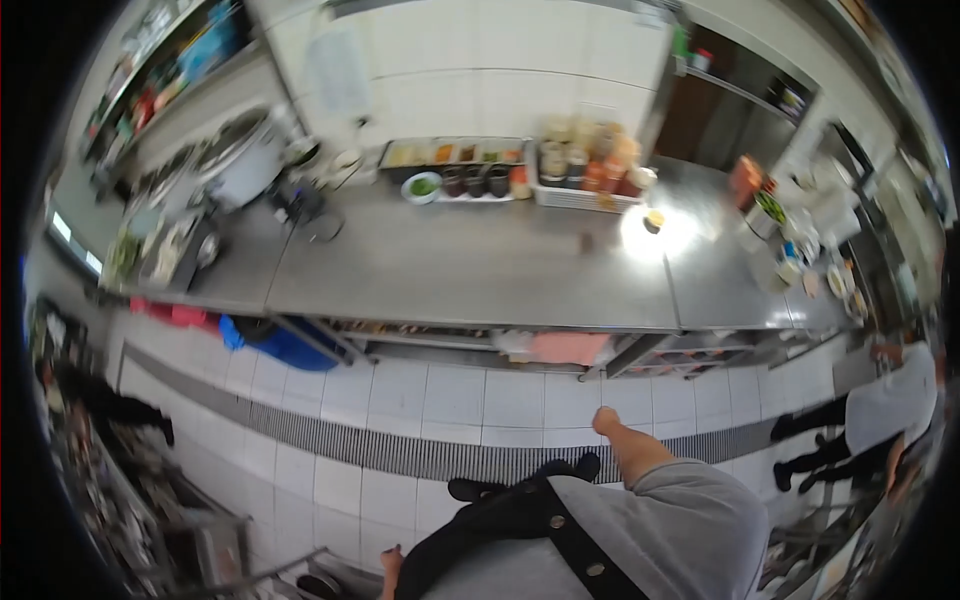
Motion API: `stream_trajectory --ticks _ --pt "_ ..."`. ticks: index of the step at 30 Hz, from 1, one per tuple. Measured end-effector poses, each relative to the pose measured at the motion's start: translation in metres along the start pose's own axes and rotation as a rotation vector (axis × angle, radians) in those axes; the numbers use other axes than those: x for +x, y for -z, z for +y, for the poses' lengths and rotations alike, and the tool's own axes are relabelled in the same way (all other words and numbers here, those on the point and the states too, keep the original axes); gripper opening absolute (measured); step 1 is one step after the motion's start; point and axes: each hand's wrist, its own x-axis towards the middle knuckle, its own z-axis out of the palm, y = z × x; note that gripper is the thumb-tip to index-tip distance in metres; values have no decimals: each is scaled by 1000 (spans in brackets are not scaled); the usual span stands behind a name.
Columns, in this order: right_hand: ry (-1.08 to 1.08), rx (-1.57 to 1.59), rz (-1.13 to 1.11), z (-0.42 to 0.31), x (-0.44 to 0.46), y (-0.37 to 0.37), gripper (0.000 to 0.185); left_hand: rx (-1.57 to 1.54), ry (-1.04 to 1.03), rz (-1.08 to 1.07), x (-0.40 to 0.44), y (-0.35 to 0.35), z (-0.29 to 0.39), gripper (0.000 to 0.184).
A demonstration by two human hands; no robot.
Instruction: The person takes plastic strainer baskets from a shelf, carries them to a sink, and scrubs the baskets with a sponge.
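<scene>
My right hand [604,419] hangs above the tiled floor, in front of the steel counter [460,270] and apart from it. Its fingers look curled in, and nothing shows in them. Low in the view, my left hand [392,557] is beside my black apron [470,535]. It is small and partly cut off by the apron side, so its fingers cannot be made out. On the counter stand a tray of several food compartments [455,152], a bowl of chopped greens [422,187], a white basket of bottles [590,196] and a small yellow-topped container [654,220].
A large pot [238,160] stands at the left. A person in white [890,400] is at the right, another in dark clothes [110,395] at the left. A drain grate [340,432] crosses the floor. A blue bin [295,345] sits under the counter.
</scene>
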Motion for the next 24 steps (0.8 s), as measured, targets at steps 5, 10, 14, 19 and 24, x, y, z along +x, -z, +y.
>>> stream_trajectory --ticks 5,10,14,19,24 --pt "677 -439 -207 -227 30 -72 28 -229 333 -60 0 52 -53 42" --pt "976 -319 -397 -485 -39 -41 18 -33 10 -160 33 58 -65 51" --pt "992 257 -379 -607 -39 -49 13 88 -348 4 69 48 -78 63" --pt "758 269 -84 -695 22 -45 36 -840 562 70 131 126 -44 49" --pt "799 -33 -149 -785 81 -34 35 -1153 877 231 202 209 -75 37"
